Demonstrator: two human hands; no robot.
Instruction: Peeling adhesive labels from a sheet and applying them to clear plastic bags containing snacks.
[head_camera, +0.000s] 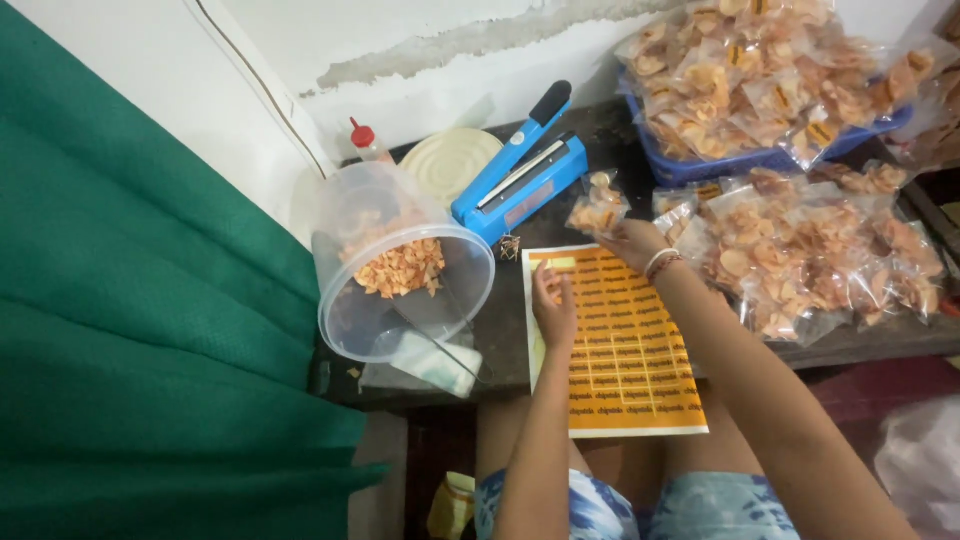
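A sheet of orange stickers (630, 360) lies on the dark table in front of me. My left hand (553, 303) rests on its upper left part, fingertips pinched at a sticker near the top edge. My right hand (632, 240), with bracelets at the wrist, holds a small clear bag of chips (597, 207) just above the sheet's top edge.
A tilted clear plastic tub (400, 270) holds loose chips at the left. A blue heat sealer (520, 180), a round lid (450, 160) and a red-capped bottle (368, 140) stand behind. Many filled bags (820, 250) pile at the right, more in a blue basket (700, 168). Green cloth (130, 300) hangs left.
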